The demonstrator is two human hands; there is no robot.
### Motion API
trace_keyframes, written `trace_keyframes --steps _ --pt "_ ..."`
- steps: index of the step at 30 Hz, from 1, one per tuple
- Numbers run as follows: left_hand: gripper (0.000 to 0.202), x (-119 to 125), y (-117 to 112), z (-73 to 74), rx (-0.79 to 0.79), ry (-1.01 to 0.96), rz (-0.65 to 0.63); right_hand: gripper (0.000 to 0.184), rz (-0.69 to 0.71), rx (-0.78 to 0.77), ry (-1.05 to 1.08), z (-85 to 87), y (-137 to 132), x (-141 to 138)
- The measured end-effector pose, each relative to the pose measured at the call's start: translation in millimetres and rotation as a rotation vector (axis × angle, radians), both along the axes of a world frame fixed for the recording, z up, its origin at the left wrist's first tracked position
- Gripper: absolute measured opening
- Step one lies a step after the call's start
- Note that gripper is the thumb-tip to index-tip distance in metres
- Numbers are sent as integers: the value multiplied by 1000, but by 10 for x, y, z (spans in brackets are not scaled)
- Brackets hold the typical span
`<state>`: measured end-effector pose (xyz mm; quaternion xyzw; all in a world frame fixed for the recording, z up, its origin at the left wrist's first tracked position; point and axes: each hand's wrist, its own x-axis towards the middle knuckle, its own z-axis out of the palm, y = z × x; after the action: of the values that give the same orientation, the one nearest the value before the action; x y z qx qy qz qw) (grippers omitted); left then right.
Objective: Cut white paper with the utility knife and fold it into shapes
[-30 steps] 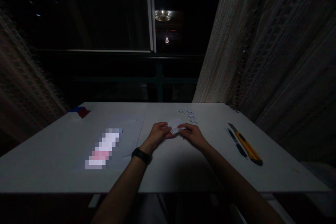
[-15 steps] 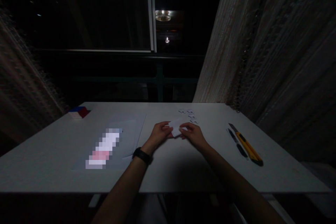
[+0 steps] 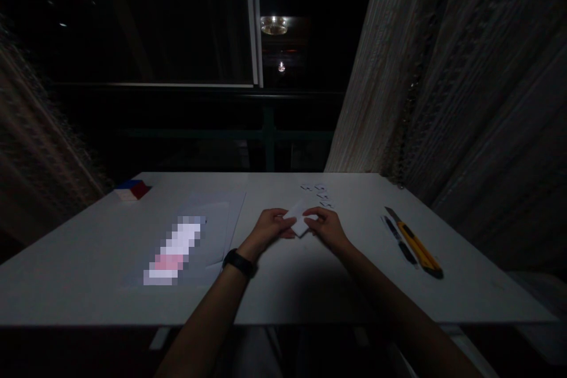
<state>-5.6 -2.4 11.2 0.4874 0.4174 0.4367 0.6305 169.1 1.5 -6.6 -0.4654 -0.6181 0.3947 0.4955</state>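
A small piece of white paper [image 3: 299, 224] is held between my two hands over the middle of the white table. My left hand [image 3: 271, 224], with a dark band on its wrist, is closed on the paper's left side. On the other side, the thumb and fingers of my right hand [image 3: 326, 227] pinch the paper. One corner of it points down toward me. Just beyond my hands lie several small paper pieces with dark marks [image 3: 322, 195], too dim to read.
To the right, a yellow utility knife [image 3: 418, 247] with its blade out lies beside a dark pen [image 3: 401, 242]. White paper sheets [image 3: 217, 230] and a bright, pixelated rectangle [image 3: 177, 248] are at left. A blue, red and white cube [image 3: 132, 189] stands near the far left corner.
The paper has turned slightly between my fingers, and its lower corner now points further down toward me. My hands have stayed in almost the same place.
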Motion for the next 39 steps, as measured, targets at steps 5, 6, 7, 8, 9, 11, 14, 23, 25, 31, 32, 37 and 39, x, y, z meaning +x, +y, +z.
trace_keyframes --steps 5,6,7,8,9,11,14,23,25,31,32,37,39 --pt "41 -11 2 -47 -25 43 -132 31 -2 92 -11 60 -37 -24" --pt "42 -10 5 -57 -29 28 -138 40 18 94 46 60 -40 -38" --pt "42 -7 8 -64 -32 10 -134 49 42 85 106 55 -41 -53" --pt "43 -4 11 -68 -35 -12 -124 56 66 66 159 46 -40 -66" --pt "43 -1 13 -68 -37 -32 -109 61 88 42 197 35 -38 -76" --pt "42 6 13 -57 -50 -62 -82 63 120 -16 224 15 -35 -91" --pt "40 13 2 -31 -78 -61 -74 57 129 -69 220 10 -37 -99" --pt "33 17 4 -81 -59 17 -81 50 66 -42 72 -19 -39 -88" --pt "33 20 7 -92 -45 18 -89 49 50 -13 39 -33 -42 -87" --pt "31 30 1 -90 -30 26 -91 45 8 47 -43 -13 -74 -88" --pt "32 31 -1 -88 -26 27 -93 45 1 58 -59 -5 -77 -87" --pt "30 32 0 -82 -24 49 -98 44 -17 96 -128 19 -82 -81" --pt "29 33 2 -81 -27 54 -98 44 -24 99 -136 14 -79 -79"
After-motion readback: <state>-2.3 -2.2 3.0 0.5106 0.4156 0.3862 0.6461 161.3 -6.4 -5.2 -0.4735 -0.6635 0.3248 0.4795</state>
